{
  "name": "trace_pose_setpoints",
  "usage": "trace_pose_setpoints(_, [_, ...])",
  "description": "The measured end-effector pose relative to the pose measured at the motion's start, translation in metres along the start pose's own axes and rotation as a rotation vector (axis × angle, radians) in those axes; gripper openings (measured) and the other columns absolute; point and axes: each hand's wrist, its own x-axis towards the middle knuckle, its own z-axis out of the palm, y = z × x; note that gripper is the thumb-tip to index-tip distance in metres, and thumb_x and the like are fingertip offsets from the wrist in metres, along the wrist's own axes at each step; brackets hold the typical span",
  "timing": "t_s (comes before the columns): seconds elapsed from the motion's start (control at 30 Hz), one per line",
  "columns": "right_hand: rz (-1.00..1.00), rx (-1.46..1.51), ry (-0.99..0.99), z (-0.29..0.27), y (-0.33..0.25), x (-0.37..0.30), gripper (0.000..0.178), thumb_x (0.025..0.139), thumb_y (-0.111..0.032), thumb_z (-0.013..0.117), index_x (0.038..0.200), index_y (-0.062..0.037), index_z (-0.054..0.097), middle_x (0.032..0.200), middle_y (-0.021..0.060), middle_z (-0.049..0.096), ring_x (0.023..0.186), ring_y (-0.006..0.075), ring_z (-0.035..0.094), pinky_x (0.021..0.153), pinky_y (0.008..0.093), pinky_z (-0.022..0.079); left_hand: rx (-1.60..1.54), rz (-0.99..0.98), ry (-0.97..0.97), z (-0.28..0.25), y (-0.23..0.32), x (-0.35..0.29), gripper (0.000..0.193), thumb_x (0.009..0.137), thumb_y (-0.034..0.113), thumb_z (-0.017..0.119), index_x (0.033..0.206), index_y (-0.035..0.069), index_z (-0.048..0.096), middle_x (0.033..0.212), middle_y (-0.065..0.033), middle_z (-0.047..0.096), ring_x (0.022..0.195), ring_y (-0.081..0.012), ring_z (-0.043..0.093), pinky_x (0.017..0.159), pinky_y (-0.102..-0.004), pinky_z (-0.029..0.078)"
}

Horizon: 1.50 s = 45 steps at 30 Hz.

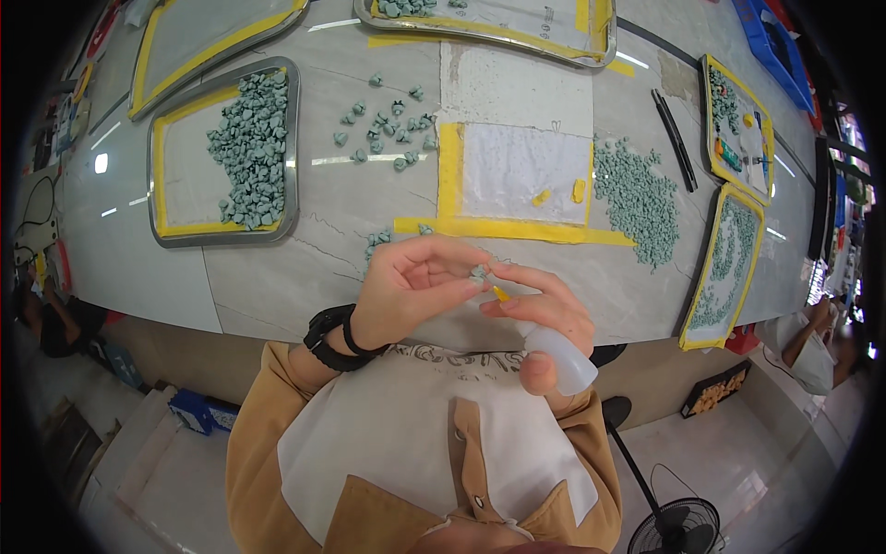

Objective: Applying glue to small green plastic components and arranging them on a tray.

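Note:
Close to the table's near edge, my left hand (403, 288) pinches a small grey-green piece (478, 273) between thumb and fingertips. My right hand (558, 309) is wrapped round a white squeeze bottle (574, 365), whose yellow tip (500, 294) points at that piece. Whether the tip touches it, I cannot tell. Just beyond my hands lies a white sheet (512, 162) edged with yellow tape, with two small yellow bits on it. Loose grey-green pieces (397, 129) are scattered left of the sheet, and a heap of smaller green pieces (641, 198) spreads on its right.
A metal tray (293, 157) on the left holds many larger green pieces. Further trays stand at the far side (498, 33) and right (694, 319). Two black pens (676, 138) lie right of the sheet. A black fan (678, 528) stands on the floor, lower right.

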Motion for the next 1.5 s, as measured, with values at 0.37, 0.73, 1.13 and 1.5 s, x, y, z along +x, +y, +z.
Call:
trace_pose_setpoints(0.37, [0.024,-0.032,-0.002,0.001,-0.002,0.0,0.038,0.089,-0.033,0.049,0.091,0.0026,0.063,0.078,0.0113,0.068,0.093,0.0375,0.066,0.073,0.04,0.053,0.006,-0.007,-0.003,0.001,0.002,-0.002,0.028,0.083,-0.01,0.058,0.111,-0.008,0.058,0.107,-0.0134,0.062,0.099,-0.0191,0.063,0.089,-0.0327,0.052])
trace_pose_setpoints(0.73, [0.001,-0.893,-0.17,-0.032,0.022,0.002,0.038,0.07,0.001,0.065,0.107,-0.0086,0.064,0.091,0.0085,0.06,0.085,0.0313,0.054,0.082,0.0389,0.042,-0.037,0.155,-0.043,-0.002,-0.009,-0.002,0.028,0.083,-0.012,0.057,0.111,-0.007,0.057,0.106,-0.0132,0.062,0.096,-0.0179,0.062,0.089,-0.0351,0.053])
trace_pose_setpoints(1.13, [0.292,-1.037,0.635,-0.14,0.046,-0.061,0.009,0.075,-0.001,0.072,0.081,-0.0017,0.066,0.082,0.0074,0.059,0.074,0.0198,0.058,0.066,0.0293,0.047,0.06,0.136,0.1,0.0,-0.008,-0.003,0.027,0.081,0.001,0.059,0.108,-0.001,0.056,0.1,-0.0105,0.059,0.08,-0.0165,0.057,0.072,-0.0277,0.046])
trace_pose_setpoints(1.5, [0.251,-1.06,0.591,-0.141,0.044,-0.054,0.009,0.073,-0.002,0.07,0.077,-0.0054,0.063,0.077,0.0046,0.059,0.072,0.0222,0.054,0.065,0.0339,0.041,0.031,0.119,0.061,0.003,-0.006,-0.002,0.026,0.081,-0.006,0.056,0.107,-0.002,0.056,0.1,-0.0127,0.061,0.081,-0.018,0.061,0.074,-0.0293,0.049])
